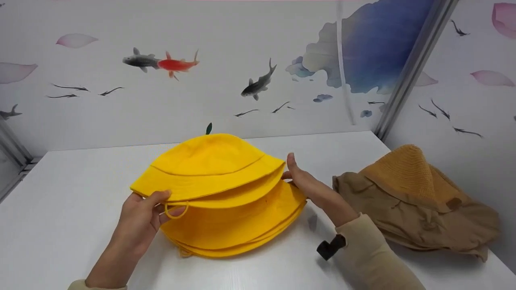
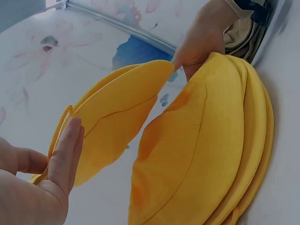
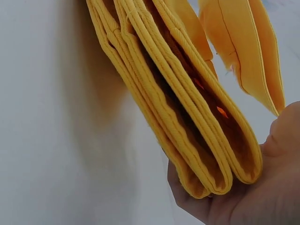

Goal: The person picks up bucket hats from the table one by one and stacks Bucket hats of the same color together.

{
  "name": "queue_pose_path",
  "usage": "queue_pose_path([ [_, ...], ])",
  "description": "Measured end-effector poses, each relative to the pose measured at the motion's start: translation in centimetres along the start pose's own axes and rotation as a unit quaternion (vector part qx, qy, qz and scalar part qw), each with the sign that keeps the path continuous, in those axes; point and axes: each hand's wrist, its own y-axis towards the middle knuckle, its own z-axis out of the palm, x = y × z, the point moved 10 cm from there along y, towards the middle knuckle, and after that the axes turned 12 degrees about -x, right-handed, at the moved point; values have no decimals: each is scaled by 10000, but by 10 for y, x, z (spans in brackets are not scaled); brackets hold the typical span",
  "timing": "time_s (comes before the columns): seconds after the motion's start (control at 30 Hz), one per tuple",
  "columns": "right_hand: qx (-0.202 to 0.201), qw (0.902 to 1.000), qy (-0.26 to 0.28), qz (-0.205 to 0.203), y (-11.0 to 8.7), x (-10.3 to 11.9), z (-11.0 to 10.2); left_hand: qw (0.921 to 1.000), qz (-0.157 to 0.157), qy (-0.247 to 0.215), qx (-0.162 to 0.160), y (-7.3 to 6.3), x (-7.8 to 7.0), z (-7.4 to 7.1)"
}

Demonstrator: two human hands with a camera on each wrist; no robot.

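In the head view my left hand (image 1: 141, 219) pinches the left brim of a flattened yellow bucket hat (image 1: 213, 161), thumb on top and fingers beneath. A small dark green leaf (image 1: 209, 129) stands on its crown, and a thin yellow cord (image 1: 176, 211) hangs from the brim. Below it, more yellow bucket hats (image 1: 242, 229) are stacked, brims together. My right hand (image 1: 312, 187) holds the right end of this lower stack, thumb pointing up beside the upper hat's tip. In the right wrist view its fingers (image 3: 187, 199) pass behind the layered brims (image 3: 183, 112) and are partly hidden.
To the right, a brown cloth hat (image 1: 427, 225) lies on the white table (image 1: 80, 201) with an orange-tan woven hat (image 1: 407, 177) on top. Behind stands a wall (image 1: 201, 24) painted with fish; a metal post (image 1: 415, 68) marks the right corner.
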Motion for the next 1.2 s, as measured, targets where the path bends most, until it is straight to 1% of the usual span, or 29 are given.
queue_pose_path([
  [0.07,-10,10000,35,-22,0,1,-1,10000,-64,22,46,-1,4,0],
  [0.17,-13,9999,-80,-67,-1,2,-2,9998,-145,114,99,-3,11,2],
  [0.27,-16,9997,-226,-132,-1,5,-3,9996,-228,152,110,-5,16,3],
  [0.33,38,9995,-260,-196,-2,7,-2,9993,-343,119,93,-6,20,2],
  [0.53,32,9994,-339,-36,-4,6,0,9977,-604,124,281,-8,28,6],
  [0.73,46,9984,-560,-59,-6,7,1,9963,-665,396,373,-5,37,9],
  [0.83,42,9967,-812,-58,-6,6,1,9951,-625,674,356,-2,44,9],
  [0.87,58,9955,-937,-98,-7,7,1,9939,-604,866,316,-1,47,7],
  [0.93,99,9931,-1158,-153,-6,7,3,9891,-589,1321,276,0,50,4],
  [1.0,139,9907,-1337,-183,-6,7,5,9813,-527,1840,223,2,50,-1],
  [1.1,145,9894,-1425,-239,-7,9,6,9654,-360,2574,198,3,43,-5],
  [1.17,105,9895,-1418,-258,-7,10,6,9570,-224,2891,122,3,37,-8],
  [1.2,75,9896,-1407,-282,-7,11,6,9545,-134,2977,76,3,33,-9],
])
